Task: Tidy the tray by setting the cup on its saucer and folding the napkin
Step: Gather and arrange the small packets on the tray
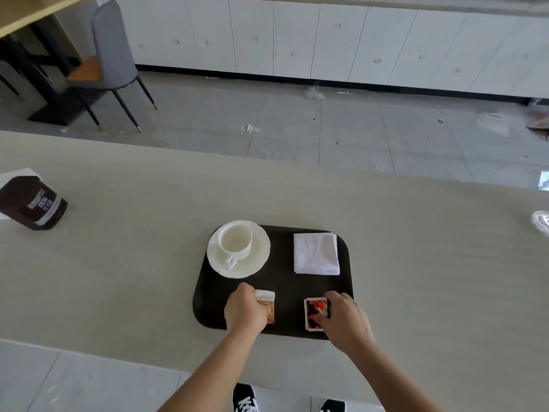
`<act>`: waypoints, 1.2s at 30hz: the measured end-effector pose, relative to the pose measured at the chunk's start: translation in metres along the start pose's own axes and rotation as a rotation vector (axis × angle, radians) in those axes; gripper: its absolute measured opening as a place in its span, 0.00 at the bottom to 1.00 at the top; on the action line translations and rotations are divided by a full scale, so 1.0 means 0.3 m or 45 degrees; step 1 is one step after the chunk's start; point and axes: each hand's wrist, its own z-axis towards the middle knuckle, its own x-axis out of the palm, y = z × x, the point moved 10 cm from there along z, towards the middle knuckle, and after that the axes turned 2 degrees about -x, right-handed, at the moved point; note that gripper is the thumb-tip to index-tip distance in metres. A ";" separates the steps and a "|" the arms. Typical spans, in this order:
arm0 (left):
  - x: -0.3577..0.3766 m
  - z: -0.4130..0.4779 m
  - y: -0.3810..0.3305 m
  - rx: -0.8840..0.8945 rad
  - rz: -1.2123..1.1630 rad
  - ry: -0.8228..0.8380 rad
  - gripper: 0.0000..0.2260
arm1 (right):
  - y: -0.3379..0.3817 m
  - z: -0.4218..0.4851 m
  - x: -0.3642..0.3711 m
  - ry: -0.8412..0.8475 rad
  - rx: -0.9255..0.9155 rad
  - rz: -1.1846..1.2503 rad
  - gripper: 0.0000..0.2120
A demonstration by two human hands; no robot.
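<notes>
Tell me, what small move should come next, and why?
Probably square the two packets and let go. The cup already sits on its saucer and the napkin lies folded on the tray; only the tan packet in the left hand and the red packet in the right hand look unsettled.

Cup [235,240] on saucer [259,261], folded napkin [315,253], left hand [244,311] on tan packet [267,300], right hand [346,318] on red packet [311,312]

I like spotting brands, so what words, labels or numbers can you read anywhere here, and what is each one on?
"HERSHEY'S COCOA", blurry: on the brown tub at the far left; its smaller print is unreadable.
Tan packet in the left hand: print too blurred to read.
Red packet held by the right hand: picture only, no legible words.
Shoe: white letters, cut off, unreadable.
</notes>
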 end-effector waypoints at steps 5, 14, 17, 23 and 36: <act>0.056 -0.060 -0.045 0.086 -0.011 -0.009 0.16 | -0.001 0.001 -0.004 -0.005 -0.001 0.033 0.13; 0.076 -0.109 -0.095 0.229 0.032 0.007 0.22 | -0.011 0.001 -0.007 -0.026 -0.004 0.099 0.16; 0.056 -0.109 -0.081 0.262 0.055 -0.021 0.21 | -0.012 0.000 -0.008 -0.033 -0.001 0.109 0.16; 0.059 -0.112 -0.106 0.313 0.062 0.009 0.14 | -0.012 -0.001 -0.001 -0.040 0.001 0.105 0.16; 0.083 -0.106 -0.117 0.271 -0.062 0.038 0.16 | -0.017 0.006 0.000 -0.037 0.009 0.132 0.18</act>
